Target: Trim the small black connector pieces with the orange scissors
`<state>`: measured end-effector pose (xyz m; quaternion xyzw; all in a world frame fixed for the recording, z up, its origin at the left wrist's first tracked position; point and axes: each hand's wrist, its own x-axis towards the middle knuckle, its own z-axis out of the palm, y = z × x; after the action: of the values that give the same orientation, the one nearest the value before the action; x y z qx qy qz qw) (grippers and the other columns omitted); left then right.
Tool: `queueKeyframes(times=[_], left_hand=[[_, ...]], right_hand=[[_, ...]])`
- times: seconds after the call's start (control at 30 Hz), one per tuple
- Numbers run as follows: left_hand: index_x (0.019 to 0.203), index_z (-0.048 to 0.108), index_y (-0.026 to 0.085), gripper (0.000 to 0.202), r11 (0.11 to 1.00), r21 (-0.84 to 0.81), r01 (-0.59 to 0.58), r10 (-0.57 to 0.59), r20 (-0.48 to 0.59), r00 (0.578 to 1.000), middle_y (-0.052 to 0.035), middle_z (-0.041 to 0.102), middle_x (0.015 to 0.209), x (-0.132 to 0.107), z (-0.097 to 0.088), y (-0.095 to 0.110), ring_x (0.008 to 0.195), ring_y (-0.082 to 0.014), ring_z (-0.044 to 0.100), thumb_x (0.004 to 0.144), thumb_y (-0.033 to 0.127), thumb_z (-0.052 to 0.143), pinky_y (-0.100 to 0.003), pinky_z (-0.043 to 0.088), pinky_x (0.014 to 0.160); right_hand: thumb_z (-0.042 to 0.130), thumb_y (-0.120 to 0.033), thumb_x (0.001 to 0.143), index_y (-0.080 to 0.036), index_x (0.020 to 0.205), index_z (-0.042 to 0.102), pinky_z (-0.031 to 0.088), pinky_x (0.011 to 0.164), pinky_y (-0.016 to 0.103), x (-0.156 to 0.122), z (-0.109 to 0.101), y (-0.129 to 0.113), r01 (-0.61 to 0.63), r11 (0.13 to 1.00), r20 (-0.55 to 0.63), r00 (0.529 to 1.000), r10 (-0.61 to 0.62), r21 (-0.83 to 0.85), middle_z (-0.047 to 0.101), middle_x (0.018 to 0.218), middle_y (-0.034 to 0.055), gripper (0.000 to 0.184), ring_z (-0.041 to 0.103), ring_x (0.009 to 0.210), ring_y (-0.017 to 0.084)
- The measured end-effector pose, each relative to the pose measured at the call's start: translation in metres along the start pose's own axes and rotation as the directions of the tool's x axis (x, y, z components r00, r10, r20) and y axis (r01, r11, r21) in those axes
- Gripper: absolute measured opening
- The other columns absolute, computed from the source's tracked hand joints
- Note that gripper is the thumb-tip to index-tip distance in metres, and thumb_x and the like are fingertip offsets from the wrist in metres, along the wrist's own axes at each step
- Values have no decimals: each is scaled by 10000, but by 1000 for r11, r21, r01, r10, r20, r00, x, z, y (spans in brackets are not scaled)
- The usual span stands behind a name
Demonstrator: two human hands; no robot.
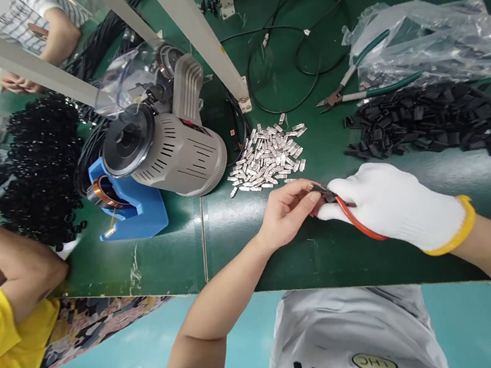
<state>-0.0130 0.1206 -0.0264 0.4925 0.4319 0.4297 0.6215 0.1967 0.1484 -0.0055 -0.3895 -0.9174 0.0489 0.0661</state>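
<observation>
My right hand [393,204], in a white knitted glove with a yellow cuff, is closed around pliers with red handles [356,220]. The dark jaws point left and meet the fingertips of my bare left hand [288,211]. Thumb and forefinger of that hand are pinched together at the jaw tips; whatever small piece they hold is mostly hidden. Just beyond my left hand lies a loose pile of small silver metal connectors [266,154]. A heap of small black plastic pieces [436,122] spreads beyond my right hand.
Green-handled cutters [363,87] lie by a clear plastic bag [430,39]. A grey machine [178,150] and a blue tape dispenser [139,204] stand left, near black rings [39,169]. White posts [203,32] rise from the bench. A yellow-sleeved co-worker [13,311] sits left; another person [49,35] is opposite.
</observation>
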Motion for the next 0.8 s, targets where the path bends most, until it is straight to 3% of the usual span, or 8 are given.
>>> queueKeyframes(times=[0.23, 0.5, 0.8], left_hand=[[953, 724, 162, 269, 999, -2, -48, 48, -4, 999, -35, 651, 754, -1, -2, 2, 647, -115, 588, 918, 428, 706, -256, 515, 631], [913, 689, 152, 309, 999, -8, 46, -45, 107, 993, -22, 611, 711, -4, -5, 2, 582, -93, 546, 910, 460, 706, -226, 474, 557], [925, 701, 149, 270, 999, -23, 26, -24, 90, 996, -23, 615, 749, -3, -5, -3, 589, -81, 547, 930, 419, 695, -221, 460, 557]], right_hand=[[512, -565, 988, -234, 719, 513, 175, 618, 328, 3, 1, 4, 72, 997, -53, 996, -73, -21, 425, 531, 0, 427, 375, 556, 179], [493, -607, 987, -224, 728, 492, 191, 659, 345, 7, -3, 6, 132, 986, 42, 990, -137, 97, 496, 571, -4, 463, 343, 557, 149], [457, -646, 985, -245, 722, 526, 149, 600, 310, 2, 0, 2, 24, 998, 56, 998, -27, 52, 422, 524, 1, 485, 363, 554, 187]])
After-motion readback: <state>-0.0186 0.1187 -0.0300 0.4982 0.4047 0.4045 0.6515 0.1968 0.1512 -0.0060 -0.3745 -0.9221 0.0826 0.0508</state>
